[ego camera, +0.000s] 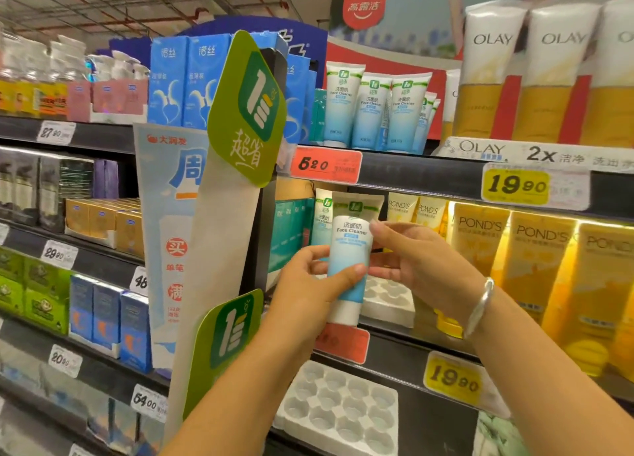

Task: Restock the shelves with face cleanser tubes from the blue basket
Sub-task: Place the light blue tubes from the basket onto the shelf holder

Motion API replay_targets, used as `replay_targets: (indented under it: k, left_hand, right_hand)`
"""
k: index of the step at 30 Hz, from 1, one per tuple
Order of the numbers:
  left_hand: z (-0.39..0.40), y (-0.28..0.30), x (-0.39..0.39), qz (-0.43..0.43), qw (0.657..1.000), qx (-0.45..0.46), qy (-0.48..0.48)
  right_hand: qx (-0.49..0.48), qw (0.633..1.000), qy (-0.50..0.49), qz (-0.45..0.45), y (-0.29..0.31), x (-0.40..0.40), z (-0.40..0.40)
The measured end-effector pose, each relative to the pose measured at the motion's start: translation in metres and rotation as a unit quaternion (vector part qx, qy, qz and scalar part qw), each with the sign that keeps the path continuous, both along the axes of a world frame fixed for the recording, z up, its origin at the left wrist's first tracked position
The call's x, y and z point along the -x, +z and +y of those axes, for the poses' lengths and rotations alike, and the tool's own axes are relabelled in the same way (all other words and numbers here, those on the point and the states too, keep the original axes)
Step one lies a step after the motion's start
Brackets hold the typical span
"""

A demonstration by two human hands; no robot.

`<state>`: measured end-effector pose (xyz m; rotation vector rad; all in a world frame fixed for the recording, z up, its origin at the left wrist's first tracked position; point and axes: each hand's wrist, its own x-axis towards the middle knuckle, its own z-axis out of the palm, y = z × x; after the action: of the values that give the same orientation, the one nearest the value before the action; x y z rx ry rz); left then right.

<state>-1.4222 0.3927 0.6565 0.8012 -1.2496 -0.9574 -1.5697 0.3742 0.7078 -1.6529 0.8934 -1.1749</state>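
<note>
- Leftmost, blue cartons [187,81] are stood on the upper shelf, with a green hanging sign [247,109] projected in front of them; a second green sign [229,332] is fixed lower on the same white strip.
- Centrally, the left hand [308,284] is raised from below; its thumb is laid across the front of a face cleanser tube [350,263] and its fingers are curled behind it, so the tube is gripped.
- The tube is held upright, cap end down, in front of the middle shelf; a white moulded tray [387,301] is seated on that shelf just behind it; one matching tube [322,222] is stood at the back of that shelf.
- Above, a row of matching tubes [374,109] is stood on the upper shelf, over a red price tag [326,165] marked 5.20.
- Below, a second white tray [339,407] with round cells is placed on the lower shelf.
- The right hand [422,260] is positioned against the right side of the tube; its fingertips are touched to the tube edge, fingers only loosely bent; a silver bangle [480,304] is worn on the wrist.
- Rightmost, yellow Pond's tubes [542,260] are ranked on the middle shelf; Olay tubes [562,71] are ranked above.
</note>
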Motion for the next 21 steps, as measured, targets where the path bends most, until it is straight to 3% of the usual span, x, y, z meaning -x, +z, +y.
replay_targets:
  k: [3, 10, 13, 16, 18, 21]
  left_hand:
    - [-0.010, 0.012, 0.007, -0.029, 0.999, 0.027, 0.001]
    - [-0.028, 0.015, 0.008, -0.094, 0.994, 0.036, 0.046]
    - [-0.026, 0.007, 0.005, -0.115, 0.991, 0.032, 0.060]
    - [-0.022, 0.005, 0.000, -0.102, 0.993, 0.027, 0.046]
    - [-0.018, 0.004, -0.003, -0.110, 0.993, 0.032, 0.038]
    - [-0.013, 0.000, -0.009, -0.106, 0.994, 0.031, 0.026]
  right_hand:
    - [-0.010, 0.999, -0.026, 0.026, 0.005, -0.001, -0.001]
    - [-0.012, 0.977, -0.202, -0.066, 0.007, -0.001, -0.020]
    - [0.080, 0.930, -0.343, 0.101, 0.008, -0.003, -0.037]
    - [0.187, 0.872, -0.385, 0.239, 0.006, -0.005, -0.054]
    - [0.223, 0.853, -0.376, 0.287, 0.004, -0.004, -0.066]
    - [0.205, 0.860, -0.371, 0.284, 0.002, -0.004, -0.079]
